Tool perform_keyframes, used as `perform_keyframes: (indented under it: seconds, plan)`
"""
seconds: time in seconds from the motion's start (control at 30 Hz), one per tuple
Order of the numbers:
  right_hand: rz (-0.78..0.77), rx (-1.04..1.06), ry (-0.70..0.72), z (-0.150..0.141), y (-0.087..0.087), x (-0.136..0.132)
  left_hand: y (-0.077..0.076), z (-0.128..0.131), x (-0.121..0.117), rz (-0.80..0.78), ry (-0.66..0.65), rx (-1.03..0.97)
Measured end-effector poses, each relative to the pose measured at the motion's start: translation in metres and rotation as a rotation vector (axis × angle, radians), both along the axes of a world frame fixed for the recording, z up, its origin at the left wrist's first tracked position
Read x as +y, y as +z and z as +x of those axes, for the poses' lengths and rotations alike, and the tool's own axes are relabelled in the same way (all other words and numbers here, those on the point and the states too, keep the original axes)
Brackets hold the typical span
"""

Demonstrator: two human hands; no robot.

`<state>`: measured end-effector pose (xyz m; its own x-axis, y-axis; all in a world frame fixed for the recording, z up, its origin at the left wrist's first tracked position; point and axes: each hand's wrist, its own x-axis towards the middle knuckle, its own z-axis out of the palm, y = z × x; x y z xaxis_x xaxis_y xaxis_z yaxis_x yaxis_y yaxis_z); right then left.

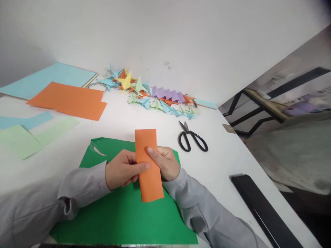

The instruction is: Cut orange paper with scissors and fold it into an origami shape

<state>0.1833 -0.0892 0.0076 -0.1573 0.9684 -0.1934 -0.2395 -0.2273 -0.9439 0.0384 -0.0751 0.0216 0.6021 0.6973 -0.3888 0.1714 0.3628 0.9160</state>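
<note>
An orange paper strip (152, 186), taller than it is wide, is held up between both hands over a green sheet (116, 217). My left hand (124, 168) pinches its left edge, thumb lying across the front. From the right side, my right hand (165, 162) grips the same strip with its thumb pressed on the face. The other fingers are partly hidden behind the paper. Beyond my right hand, scissors (188, 134) with black handles lie with their blades slightly apart.
Folded paper cranes (126, 82) and a pleated purple paper (168, 94) line the wall. Orange sheets (69, 100), a large light-blue sheet (51, 79) and green pieces (23, 141) lie at left. A long black object (263, 210) rests near the table's right edge.
</note>
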Motion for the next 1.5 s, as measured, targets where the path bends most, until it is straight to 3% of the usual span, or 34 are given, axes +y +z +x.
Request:
perform_keyframes:
  seconds: [0.53,0.9,1.0,1.17,1.33,1.5]
  plan:
    - [0.044,-0.027,0.057,0.004,-0.005,0.006,-0.002,-0.003,0.003,0.118,-0.029,-0.043]
    - [0.045,-0.024,0.091,0.008,-0.009,0.008,0.001,-0.004,0.003,0.083,-0.046,-0.076]
    - [0.038,-0.019,0.121,0.01,-0.01,0.006,-0.001,-0.004,0.004,0.073,0.02,-0.108]
    - [0.096,-0.033,0.202,0.009,-0.006,0.0,-0.008,-0.008,0.013,0.086,0.237,-0.146]
    - [0.181,-0.209,0.003,0.007,-0.001,0.003,-0.01,-0.012,0.022,0.176,0.392,-0.15]
    - [0.157,-0.203,-0.161,0.004,-0.002,0.006,-0.009,-0.012,0.027,0.197,0.486,-0.16]
